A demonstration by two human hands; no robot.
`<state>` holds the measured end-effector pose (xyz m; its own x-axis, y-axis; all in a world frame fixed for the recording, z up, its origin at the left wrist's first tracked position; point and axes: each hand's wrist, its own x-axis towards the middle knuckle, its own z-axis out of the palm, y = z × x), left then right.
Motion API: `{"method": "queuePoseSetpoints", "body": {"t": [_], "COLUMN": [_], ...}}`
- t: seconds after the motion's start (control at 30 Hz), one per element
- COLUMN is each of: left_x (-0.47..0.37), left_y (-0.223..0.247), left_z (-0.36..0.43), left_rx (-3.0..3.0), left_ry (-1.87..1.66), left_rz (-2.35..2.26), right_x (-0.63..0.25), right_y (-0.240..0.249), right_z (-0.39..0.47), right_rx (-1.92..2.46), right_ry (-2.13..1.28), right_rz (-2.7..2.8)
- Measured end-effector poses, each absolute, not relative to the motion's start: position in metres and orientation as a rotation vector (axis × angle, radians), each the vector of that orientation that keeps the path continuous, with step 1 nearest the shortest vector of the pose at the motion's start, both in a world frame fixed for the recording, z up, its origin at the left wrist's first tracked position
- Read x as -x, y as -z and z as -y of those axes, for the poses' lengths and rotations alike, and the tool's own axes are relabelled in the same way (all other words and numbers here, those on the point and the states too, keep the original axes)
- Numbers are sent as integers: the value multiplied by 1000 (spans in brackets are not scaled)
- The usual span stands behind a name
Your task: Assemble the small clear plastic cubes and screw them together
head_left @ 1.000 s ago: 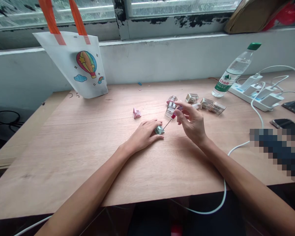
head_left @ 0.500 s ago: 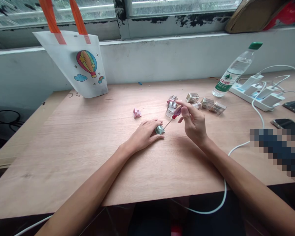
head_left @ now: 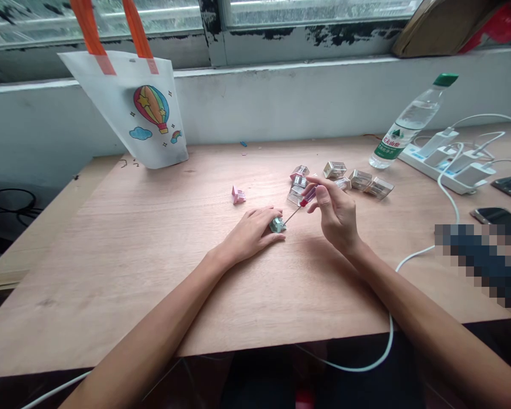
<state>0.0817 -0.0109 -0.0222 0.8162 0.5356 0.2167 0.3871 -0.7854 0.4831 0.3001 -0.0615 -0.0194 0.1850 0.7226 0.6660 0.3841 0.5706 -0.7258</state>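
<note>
My left hand (head_left: 255, 230) rests on the wooden table, its fingers and thumb closed around a small mint-green pencil sharpener (head_left: 277, 225). In my right hand (head_left: 337, 213) is a screwdriver (head_left: 309, 196) with a red and purple see-through handle, held at a slant. The screwdriver's thin shaft points down to the left, and its tip meets the right side of the sharpener. Beyond my left hand lies a small pink sharpener piece (head_left: 238, 195). Several clear plastic sharpener cases (head_left: 360, 179) lie behind my right hand, which partly hides some of them.
A white bag (head_left: 153, 113) with orange handles stands at the back left. To the right are a water bottle (head_left: 402, 128), a power strip (head_left: 443, 170) with chargers, and phones (head_left: 498, 216). A white cable (head_left: 392, 318) runs over the table's front edge, beneath my right forearm.
The view has shifted very slightly. Both hands, the screwdriver and the sharpener keep nearly the same places, with the tip still at the sharpener.
</note>
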Motion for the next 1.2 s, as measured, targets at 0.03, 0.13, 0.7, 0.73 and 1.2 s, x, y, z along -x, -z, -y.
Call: {"method": "queuePoseSetpoints", "body": {"t": [0.03, 0.13, 0.7, 0.73, 1.2], "left_x": [-82, -82, -82, -82, -82], "left_y": [22, 22, 27, 27, 24], "left_z": [11, 11, 9, 9, 12], "left_rx": [-2576, -2585, -2601, -2599, -2586], "left_ry": [-482, -468, -484, -482, -450], "left_rz": [-689, -695, -707, -711, -759], "right_x": [-301, -304, -307, -306, -303], "right_y": [20, 22, 17, 18, 21], "right_z": [61, 60, 61, 60, 61], "right_rx": [1027, 1055, 1037, 1020, 989], "right_ry": [-294, -239, -253, -281, -356], "right_rz": [1420, 1413, 1507, 1515, 1489]}}
